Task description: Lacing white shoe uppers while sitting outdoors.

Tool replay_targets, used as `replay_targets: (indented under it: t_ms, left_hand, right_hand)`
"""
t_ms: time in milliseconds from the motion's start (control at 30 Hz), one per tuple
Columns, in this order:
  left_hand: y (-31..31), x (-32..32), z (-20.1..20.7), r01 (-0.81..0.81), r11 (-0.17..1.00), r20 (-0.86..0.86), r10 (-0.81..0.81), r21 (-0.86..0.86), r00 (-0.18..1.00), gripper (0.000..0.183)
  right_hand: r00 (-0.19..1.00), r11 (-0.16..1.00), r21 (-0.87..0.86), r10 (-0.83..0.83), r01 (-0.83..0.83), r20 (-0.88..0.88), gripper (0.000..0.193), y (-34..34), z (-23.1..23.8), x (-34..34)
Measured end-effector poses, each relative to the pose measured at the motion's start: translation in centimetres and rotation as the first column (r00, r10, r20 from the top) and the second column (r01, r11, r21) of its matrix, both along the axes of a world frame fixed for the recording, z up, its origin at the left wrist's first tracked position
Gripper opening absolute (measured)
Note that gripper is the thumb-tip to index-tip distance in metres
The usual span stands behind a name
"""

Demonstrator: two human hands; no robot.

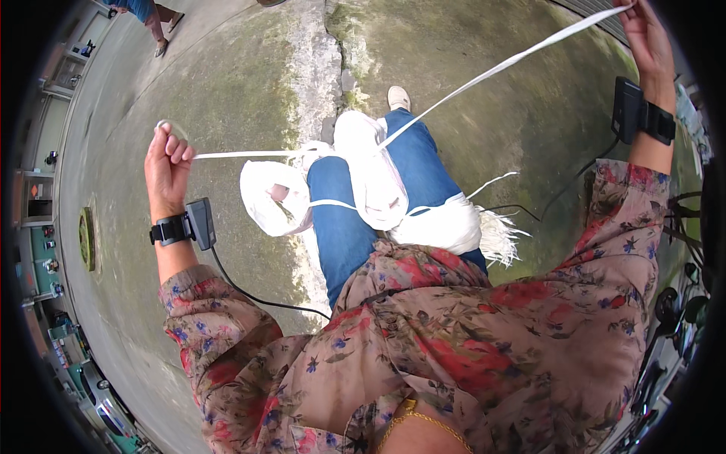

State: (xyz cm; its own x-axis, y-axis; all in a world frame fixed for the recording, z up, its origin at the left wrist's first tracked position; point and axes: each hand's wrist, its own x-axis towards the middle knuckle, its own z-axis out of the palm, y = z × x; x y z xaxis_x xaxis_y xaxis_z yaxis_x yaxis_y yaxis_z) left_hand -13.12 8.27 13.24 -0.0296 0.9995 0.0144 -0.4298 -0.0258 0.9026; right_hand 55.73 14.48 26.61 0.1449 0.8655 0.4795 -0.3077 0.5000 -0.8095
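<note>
Grey concrete ground (227, 91) spreads all around, with green stains and a pale, cracked line down it. Far off on the left, I see another person (140, 9) in a blue top. Close by, someone wears blue jeans (431, 159) and a brown flowery shirt (469, 348). The left hand (171, 160) has its fingers curled in tight, holding a thin white ribbon (246, 154) stretched out sideways. The right hand (650, 41) is up high, pinching a long, flat white strap (499, 74); I can't see all its fingertips. That strap slants down to a long, soft white roll (370, 166) between the legs. A fat white ring (255, 198) sits beside the left knee. One puffy white bundle (446, 227) with a stringy fringe (497, 240) lies over the right thigh.
</note>
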Motion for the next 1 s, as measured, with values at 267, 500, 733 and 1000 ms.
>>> replay_targets:
  t_ms: [267, 500, 733, 1000]
  left_hand:
    - [-8.8, -17.8, -5.4, -0.609, 0.689, -0.119, 0.618, -0.394, 0.777, 0.025]
    - [-4.0, 0.3, -9.9, -0.188, 0.859, -0.403, -0.023, -0.476, 0.915, 0.026]
    - [-4.5, 16.7, -15.2, 0.310, 0.757, -0.294, -0.544, -0.575, 0.786, 0.021]
    - [-4.3, 17.7, -16.8, 0.307, 0.929, -0.958, 0.130, 0.208, 0.254, 0.010]
  right_hand:
    - [0.735, 0.466, -0.648, -0.641, 0.603, 0.223, 0.016, -9.6, -22.1, 14.1]
    - [0.831, 0.737, -0.624, 0.159, 0.260, 0.534, 0.020, -8.5, -27.7, -12.9]
    - [0.319, 0.934, -0.294, 0.347, -0.202, 0.882, 0.015, -11.9, -29.3, -27.5]
    - [0.196, 0.999, 0.026, -0.021, -0.022, 0.980, 0.011, -10.2, -30.8, -27.9]
